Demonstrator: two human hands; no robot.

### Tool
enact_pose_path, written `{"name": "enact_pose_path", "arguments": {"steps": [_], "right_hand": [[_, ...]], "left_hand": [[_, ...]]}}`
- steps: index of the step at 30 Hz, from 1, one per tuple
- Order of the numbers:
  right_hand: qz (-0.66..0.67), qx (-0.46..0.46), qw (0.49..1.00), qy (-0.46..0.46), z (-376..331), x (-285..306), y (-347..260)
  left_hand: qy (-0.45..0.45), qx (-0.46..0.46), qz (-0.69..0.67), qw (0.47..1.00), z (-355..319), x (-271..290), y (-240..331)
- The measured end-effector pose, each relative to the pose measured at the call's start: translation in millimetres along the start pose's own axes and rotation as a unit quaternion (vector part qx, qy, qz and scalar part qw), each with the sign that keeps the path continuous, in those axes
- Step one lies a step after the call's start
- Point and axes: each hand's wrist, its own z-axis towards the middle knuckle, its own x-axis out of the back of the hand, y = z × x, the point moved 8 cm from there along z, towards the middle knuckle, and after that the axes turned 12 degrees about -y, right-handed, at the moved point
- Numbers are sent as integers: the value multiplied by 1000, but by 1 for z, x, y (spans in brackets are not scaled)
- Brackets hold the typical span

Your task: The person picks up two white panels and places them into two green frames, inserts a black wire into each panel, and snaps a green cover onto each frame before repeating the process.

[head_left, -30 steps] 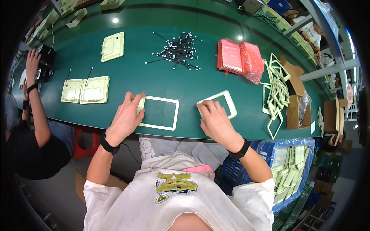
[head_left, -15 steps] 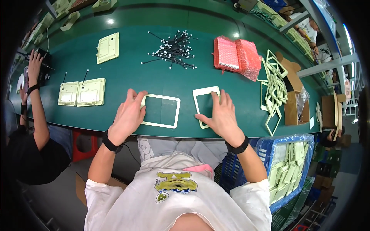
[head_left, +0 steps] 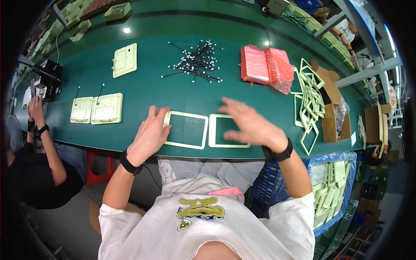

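Two pale green rectangular plastic frames lie flat side by side near the table's front edge. On the left frame (head_left: 186, 146), my left hand (head_left: 148, 138) has its bent fingers and thumb at the left end. The right frame (head_left: 212, 131) sits close beside it, its wider bar facing the left frame. Over its right part hovers my right hand (head_left: 253, 126), fingers stretched out and thumb apart, slightly blurred, holding nothing. That hand hides much of the right frame's far right side.
Black cables (head_left: 197, 63) with white ends lie piled at the back. Pale green panels (head_left: 106, 109) are at the left, another panel (head_left: 125, 60) behind. Red bubble-wrap packages (head_left: 266, 67), heaped frames (head_left: 310, 97) and a cardboard box (head_left: 336, 123) stand right. A co-worker's hand (head_left: 37, 108) works at far left.
The right frame has turned straight and moved left, up beside the left frame. My right hand has let go and lifted off it. My left hand stays at the left frame.
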Motion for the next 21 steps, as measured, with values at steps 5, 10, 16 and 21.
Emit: {"name": "enact_pose_path", "arguments": {"steps": [5,10,16,21], "right_hand": [[-27,-99,985,136,78,57,55],[-81,-76,974,197,136,52,73],[-40,-80,982,164,137,57,73],[-24,-57,972,229,103,70,67]], "left_hand": [[7,-7,1,1000,-10,17,6],[11,-1,-46,999,-9,54,29],[85,-49,60,993,47,82,-1],[122,-47,120,984,126,68,-51]]}}
